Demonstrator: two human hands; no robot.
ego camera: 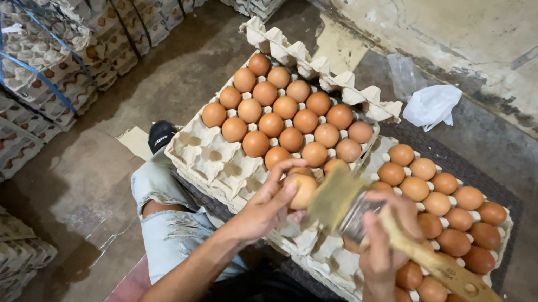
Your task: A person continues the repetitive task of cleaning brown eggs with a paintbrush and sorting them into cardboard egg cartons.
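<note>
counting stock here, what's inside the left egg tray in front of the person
The left egg tray holds brown eggs filling its far rows; the near cups sit bare. The left hand, holding one egg, and the brush cover some near cups, so those can't be checked.

Head camera, steep downward look, close over egg trays.

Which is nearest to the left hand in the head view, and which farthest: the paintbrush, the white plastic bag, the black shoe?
From the left hand:
1. Paintbrush, just to its right, held in the right hand.
2. Black shoe, to its left on the floor.
3. White plastic bag, far up by the wall.
</note>
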